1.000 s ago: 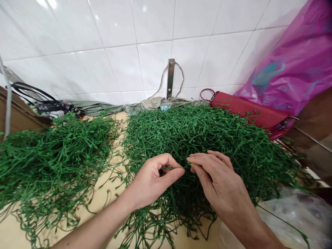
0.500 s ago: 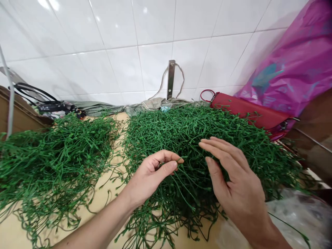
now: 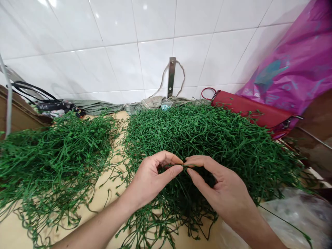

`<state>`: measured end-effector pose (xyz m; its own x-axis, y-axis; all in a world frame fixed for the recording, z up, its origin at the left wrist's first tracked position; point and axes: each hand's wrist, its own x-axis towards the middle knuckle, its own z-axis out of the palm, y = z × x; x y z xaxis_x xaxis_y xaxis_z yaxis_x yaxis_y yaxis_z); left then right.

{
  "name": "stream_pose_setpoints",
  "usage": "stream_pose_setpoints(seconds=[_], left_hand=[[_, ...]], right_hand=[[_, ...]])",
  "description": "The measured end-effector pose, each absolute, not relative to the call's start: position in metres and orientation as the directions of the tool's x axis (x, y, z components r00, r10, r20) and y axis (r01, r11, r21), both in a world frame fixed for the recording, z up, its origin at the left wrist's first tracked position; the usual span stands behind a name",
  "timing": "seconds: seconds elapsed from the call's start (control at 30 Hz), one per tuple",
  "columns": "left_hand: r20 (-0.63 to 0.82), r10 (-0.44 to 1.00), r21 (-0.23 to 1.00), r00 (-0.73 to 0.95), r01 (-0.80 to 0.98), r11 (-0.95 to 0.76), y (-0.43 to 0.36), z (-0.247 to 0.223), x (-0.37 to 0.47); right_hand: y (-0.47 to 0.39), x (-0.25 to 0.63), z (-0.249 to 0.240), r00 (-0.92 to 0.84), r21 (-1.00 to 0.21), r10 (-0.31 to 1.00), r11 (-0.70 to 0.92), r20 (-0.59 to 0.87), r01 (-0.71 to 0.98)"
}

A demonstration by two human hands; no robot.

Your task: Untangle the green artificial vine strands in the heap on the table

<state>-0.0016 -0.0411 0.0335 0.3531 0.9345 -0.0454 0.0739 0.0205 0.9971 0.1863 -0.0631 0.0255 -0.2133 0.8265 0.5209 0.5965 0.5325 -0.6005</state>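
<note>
My left hand (image 3: 151, 180) is closed in a pinch, thumb against forefinger, on a thin green stem (image 3: 185, 166). From the other side my right hand (image 3: 223, 183) pinches the same stem, the fingertips of both hands almost meeting. Most of the stem is hidden by the fingers. Right under and behind the hands spreads a large heap of thin green stems (image 3: 176, 128) with small lighter tips. They look like plastic flower stems, though I cannot be sure. A second heap of green stems (image 3: 72, 148) lies to the left.
A red bag (image 3: 251, 109) lies behind the large heap, beside a purple plastic bag (image 3: 290, 65). Clear plastic wrapping (image 3: 298, 214) is at the lower right. A metal bracket (image 3: 171, 77) stands against the white tiled wall (image 3: 155, 27). A cardboard box (image 3: 19, 110) is at far left.
My right hand has moved left from its raised, open pose and closed its thumb and fingers on the stem beside my left fingertips. My left hand has barely moved.
</note>
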Motion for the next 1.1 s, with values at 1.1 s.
stream_pose_setpoints(seconds=[1.1], left_hand=[[-0.043,0.861,0.965,0.507,0.243,-0.095,-0.057,0.052,0.003]], right_hand=[[-0.049,0.221,0.03,0.114,-0.427,0.722,0.267,0.682,0.864]])
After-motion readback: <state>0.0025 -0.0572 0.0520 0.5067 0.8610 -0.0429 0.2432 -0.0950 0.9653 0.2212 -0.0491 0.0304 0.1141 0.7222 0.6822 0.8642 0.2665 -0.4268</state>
